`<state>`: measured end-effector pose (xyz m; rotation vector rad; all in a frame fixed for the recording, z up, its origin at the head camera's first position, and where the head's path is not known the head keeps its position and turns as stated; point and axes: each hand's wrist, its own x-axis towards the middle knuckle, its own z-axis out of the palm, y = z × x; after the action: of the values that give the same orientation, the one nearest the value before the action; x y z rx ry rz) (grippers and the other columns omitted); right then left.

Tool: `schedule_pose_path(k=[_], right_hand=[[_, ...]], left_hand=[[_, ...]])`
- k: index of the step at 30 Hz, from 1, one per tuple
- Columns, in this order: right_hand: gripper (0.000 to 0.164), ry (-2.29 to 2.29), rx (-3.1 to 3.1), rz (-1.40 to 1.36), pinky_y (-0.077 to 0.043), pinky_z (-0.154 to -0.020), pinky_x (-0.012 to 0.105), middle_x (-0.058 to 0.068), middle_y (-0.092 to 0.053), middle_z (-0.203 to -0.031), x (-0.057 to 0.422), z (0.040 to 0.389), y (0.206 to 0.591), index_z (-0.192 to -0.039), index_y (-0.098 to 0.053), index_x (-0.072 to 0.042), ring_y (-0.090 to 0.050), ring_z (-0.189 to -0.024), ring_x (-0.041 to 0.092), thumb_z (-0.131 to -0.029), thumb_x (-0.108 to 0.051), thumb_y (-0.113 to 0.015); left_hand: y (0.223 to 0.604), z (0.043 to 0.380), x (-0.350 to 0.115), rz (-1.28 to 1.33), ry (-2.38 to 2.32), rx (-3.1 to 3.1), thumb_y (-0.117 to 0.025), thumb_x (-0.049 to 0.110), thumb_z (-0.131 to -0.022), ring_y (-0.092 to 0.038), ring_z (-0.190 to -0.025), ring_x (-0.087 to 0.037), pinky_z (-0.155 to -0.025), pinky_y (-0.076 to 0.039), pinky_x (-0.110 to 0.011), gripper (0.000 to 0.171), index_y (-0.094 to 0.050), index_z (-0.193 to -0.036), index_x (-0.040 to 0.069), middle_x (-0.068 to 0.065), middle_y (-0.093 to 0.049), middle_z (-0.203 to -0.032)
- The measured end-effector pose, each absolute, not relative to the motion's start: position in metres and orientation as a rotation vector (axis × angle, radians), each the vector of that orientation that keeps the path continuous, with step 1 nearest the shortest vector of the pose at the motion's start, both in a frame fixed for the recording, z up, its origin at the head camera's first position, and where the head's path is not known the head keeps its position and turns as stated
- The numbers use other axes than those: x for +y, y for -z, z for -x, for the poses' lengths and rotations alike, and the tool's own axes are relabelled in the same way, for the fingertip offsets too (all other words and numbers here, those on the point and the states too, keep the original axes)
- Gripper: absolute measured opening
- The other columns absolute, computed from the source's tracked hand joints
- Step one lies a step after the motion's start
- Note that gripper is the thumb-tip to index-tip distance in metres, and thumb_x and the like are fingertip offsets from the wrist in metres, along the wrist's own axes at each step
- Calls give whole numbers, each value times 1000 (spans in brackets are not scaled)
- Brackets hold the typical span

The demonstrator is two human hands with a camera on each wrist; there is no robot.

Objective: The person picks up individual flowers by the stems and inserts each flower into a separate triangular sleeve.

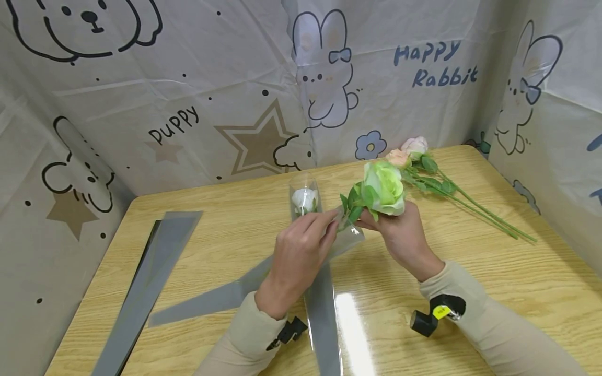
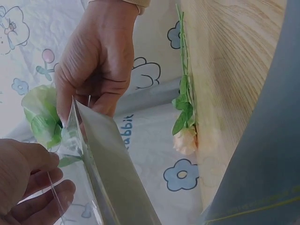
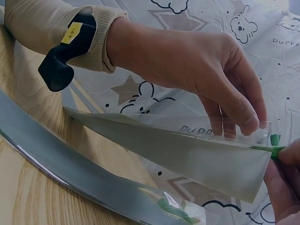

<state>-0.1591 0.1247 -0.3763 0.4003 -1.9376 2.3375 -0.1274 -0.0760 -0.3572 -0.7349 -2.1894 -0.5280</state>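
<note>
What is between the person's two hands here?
The head view shows a sleeve's clear mouth and green leaves between the left hand and the right hand.

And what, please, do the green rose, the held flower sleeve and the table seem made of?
Green rose: probably matte fabric, its petals lacking glare.
Flower sleeve: likely glossy plastic film, partly clear and glinting.
Table: wood or laminate, slightly glossy, showing grain and glare.
</note>
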Motion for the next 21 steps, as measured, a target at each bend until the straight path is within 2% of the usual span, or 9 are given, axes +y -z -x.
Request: schedule_pose_path(k=[7,13,21], right_hand=[[35,-2297,-2048,-443,-61,-93,26,-11,-72,-111,127,159,377,-123,-64,-15,-69,-109,5,-93,3,-71],[42,-2324,-1982,-551,-60,-93,23,-9,-69,-111,129,158,379,-120,-63,-19,-67,-107,5,-91,10,-68],[40,-2349,-1958,-574,-60,-92,22,-10,-68,-108,128,158,378,-116,-62,-19,-66,-104,5,-91,12,-66]], left_hand=[[355,126,-76,742,540,-2163,-78,8,-92,-77,-79,-17,-70,-64,-24,14,-79,-105,6,-7,-81,-93],[355,125,-75,765,536,-2160,-77,7,-92,-77,-80,-16,-72,-64,-23,16,-79,-109,6,-6,-81,-94],[356,123,-71,808,527,-2123,-78,6,-91,-76,-77,-14,-71,-63,-20,15,-79,-106,6,-5,-80,-90]])
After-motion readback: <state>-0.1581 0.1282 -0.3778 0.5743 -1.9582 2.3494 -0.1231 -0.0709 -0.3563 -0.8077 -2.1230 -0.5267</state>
